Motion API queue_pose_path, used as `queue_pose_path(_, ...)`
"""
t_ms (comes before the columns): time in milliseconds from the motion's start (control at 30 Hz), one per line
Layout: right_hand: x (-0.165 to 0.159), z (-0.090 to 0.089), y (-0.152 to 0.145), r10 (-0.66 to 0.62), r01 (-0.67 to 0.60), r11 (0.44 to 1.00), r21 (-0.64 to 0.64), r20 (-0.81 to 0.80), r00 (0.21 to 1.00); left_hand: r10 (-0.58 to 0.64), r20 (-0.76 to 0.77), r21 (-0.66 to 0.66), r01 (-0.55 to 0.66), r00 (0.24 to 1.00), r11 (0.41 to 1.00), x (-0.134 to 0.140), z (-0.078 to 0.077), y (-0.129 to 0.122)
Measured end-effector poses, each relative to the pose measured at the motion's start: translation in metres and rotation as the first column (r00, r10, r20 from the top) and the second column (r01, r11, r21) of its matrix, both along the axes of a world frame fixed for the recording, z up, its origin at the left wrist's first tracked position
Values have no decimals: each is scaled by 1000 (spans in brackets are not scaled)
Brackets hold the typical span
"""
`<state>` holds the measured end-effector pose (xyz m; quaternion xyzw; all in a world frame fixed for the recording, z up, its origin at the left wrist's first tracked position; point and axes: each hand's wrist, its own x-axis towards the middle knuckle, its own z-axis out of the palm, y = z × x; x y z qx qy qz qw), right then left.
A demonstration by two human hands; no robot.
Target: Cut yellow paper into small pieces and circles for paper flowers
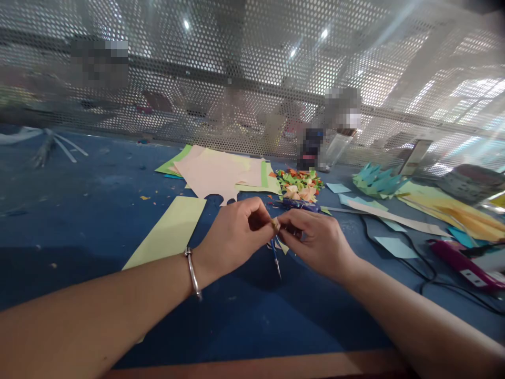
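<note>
My left hand [240, 231], with a silver bracelet [192, 273] on its wrist, meets my right hand [319, 237] over the middle of the blue table. Fingertips of both are pinched on a small pale yellow paper piece [275, 225]; its exact shape is partly hidden. Under the fingers a thin blue tool with a metal tip [275, 258] points down toward me. I cannot tell whether it is held or lies on the table. A pale green paper strip [169, 226] lies by my left wrist. Just beyond my right hand is a dark blue object [302, 205].
Pink and green paper sheets [221, 171] lie behind the hands, beside a pile of orange, green and peach paper pieces [300, 184]. To the right are a blue fringed paper piece [376, 180], a magenta device [465, 263] and a black cable [412, 263]. A perforated metal screen [236, 110] borders the back.
</note>
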<state>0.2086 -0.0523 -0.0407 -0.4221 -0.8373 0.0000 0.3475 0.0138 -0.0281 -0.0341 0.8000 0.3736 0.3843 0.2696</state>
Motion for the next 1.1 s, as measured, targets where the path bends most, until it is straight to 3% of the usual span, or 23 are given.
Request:
queue_pose_path(167,2,0,0,10,-10,1000,8,-9,1000,2,-59,93,4,998,996,0,-1,0)
queue_pose_path(500,5,0,1,43,-47,998,51,72,996,1,-149,113,16,989,993,-1,2,-4)
queue_pose_path(833,5,2,2,62,-62,998,21,2,998,-2,-145,120,20,989,993,-1,3,-2)
queue_pose_path(1100,4,0,1,73,-71,997,-37,47,996,-77,-262,160,122,962,979,-4,4,2)
